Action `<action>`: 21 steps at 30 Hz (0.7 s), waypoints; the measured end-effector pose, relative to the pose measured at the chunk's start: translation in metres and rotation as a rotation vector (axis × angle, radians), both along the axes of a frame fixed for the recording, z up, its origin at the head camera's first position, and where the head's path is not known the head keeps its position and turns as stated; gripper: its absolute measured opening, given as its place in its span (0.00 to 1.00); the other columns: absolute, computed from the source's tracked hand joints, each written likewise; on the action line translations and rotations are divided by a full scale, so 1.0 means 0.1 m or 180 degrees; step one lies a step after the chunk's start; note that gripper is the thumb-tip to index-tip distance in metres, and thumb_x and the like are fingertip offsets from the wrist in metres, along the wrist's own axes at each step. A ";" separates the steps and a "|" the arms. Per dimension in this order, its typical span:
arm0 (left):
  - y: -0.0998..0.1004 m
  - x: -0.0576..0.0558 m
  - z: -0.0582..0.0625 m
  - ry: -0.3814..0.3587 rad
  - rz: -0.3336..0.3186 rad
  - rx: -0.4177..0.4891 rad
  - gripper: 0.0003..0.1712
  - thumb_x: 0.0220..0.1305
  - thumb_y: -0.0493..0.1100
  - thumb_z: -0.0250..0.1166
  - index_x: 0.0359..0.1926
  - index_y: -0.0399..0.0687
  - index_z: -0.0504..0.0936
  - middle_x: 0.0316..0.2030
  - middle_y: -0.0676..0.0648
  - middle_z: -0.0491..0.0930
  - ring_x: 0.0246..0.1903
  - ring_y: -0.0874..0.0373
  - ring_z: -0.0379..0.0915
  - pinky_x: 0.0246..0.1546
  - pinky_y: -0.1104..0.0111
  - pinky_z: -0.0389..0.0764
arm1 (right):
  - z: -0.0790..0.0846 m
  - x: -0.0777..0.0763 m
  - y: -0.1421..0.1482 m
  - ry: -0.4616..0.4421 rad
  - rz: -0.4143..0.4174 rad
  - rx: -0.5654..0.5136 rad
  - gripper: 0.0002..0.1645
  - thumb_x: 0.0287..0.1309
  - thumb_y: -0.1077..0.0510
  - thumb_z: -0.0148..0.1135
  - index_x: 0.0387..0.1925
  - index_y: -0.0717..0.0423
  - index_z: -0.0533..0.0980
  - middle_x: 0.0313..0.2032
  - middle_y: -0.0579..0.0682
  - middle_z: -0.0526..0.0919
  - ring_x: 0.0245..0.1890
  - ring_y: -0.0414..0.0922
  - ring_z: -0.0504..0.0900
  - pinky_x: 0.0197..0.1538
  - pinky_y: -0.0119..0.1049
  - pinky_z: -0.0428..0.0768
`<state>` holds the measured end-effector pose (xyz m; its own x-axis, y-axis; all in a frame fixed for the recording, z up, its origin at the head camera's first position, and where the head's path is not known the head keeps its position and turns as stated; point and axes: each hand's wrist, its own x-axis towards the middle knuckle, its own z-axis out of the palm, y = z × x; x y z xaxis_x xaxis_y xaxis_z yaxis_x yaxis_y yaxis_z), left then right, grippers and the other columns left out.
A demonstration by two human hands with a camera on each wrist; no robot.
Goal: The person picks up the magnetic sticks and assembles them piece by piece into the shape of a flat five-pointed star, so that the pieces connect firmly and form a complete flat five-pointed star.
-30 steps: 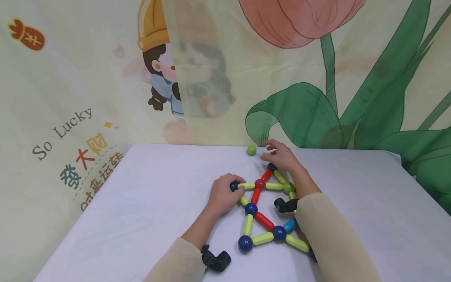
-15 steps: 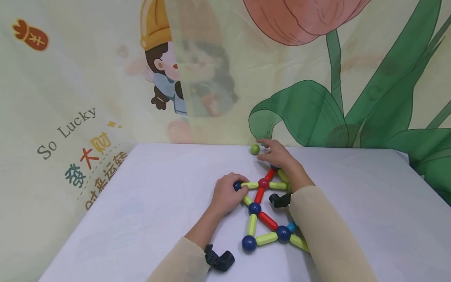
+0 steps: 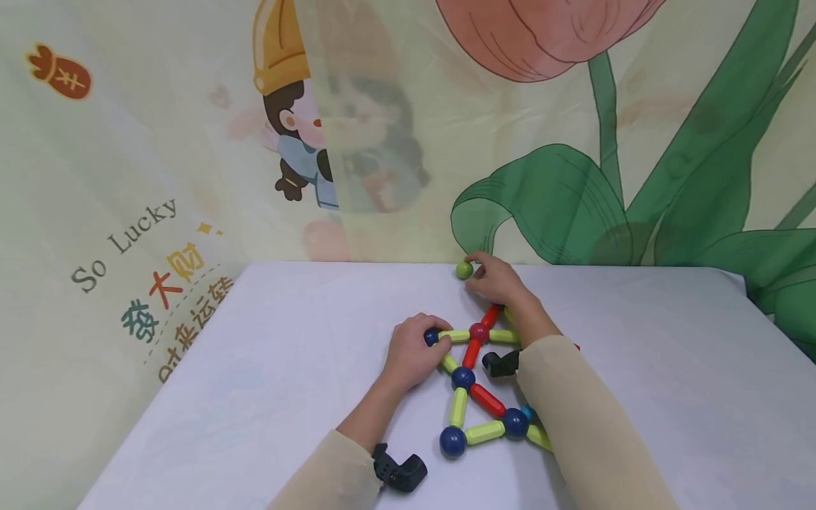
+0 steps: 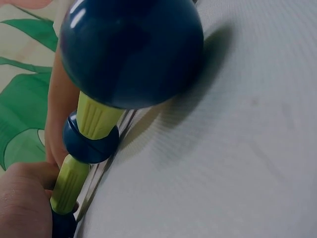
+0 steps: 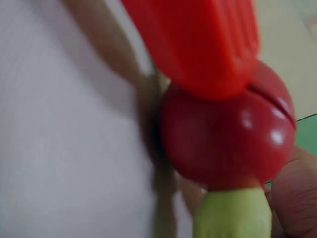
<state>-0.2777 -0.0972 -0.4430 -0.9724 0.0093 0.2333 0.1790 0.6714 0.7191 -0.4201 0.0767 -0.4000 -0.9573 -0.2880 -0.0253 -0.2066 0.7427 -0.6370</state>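
Observation:
A flat frame of coloured magnetic rods and balls lies on the white table. At its left corner, my left hand [image 3: 411, 350] grips a dark blue ball [image 3: 430, 337], fingers and thumb around it, by a lime rod [image 3: 455, 336]. My right hand [image 3: 499, 282] reaches over the far end and pinches a loose green ball [image 3: 463, 270] between thumb and forefinger. In the left wrist view, a dark blue ball [image 4: 131, 54] looms beyond the left hand [image 4: 25, 198]. A red ball [image 5: 223, 139] joined to a red rod [image 5: 203, 49] fills the right wrist view.
The white table [image 3: 255, 397] ends at the back against a printed cloth [image 3: 395, 234], close behind the green ball. Nearer me are the frame's dark blue balls [image 3: 453, 441]. The right sleeve [image 3: 593, 418] hides the frame's right side.
My right hand has moved left and its fingers have closed in on the green ball. The left hand keeps its place at the blue ball. The head view has shifted slightly.

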 end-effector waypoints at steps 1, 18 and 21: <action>0.00 0.00 0.00 0.0001 -0.0004 -0.0002 0.11 0.66 0.46 0.64 0.46 0.54 0.89 0.46 0.51 0.86 0.48 0.53 0.77 0.54 0.55 0.76 | 0.00 0.00 -0.01 0.0003 -0.0042 -0.0012 0.34 0.68 0.56 0.62 0.73 0.51 0.67 0.55 0.61 0.78 0.48 0.55 0.78 0.50 0.44 0.83; -0.01 -0.01 -0.01 0.0067 -0.0034 -0.0037 0.10 0.65 0.45 0.65 0.45 0.55 0.89 0.43 0.51 0.87 0.46 0.54 0.78 0.50 0.59 0.78 | -0.08 0.00 -0.05 0.0075 -0.0358 -0.0040 0.29 0.66 0.50 0.64 0.64 0.57 0.73 0.52 0.61 0.81 0.46 0.55 0.79 0.46 0.44 0.83; 0.00 -0.01 -0.01 0.0059 -0.0024 -0.0041 0.11 0.65 0.45 0.65 0.45 0.55 0.89 0.43 0.52 0.87 0.45 0.55 0.78 0.50 0.60 0.78 | -0.08 0.00 -0.05 0.0054 -0.0388 -0.0122 0.30 0.67 0.48 0.63 0.65 0.60 0.72 0.54 0.62 0.80 0.48 0.55 0.79 0.49 0.45 0.83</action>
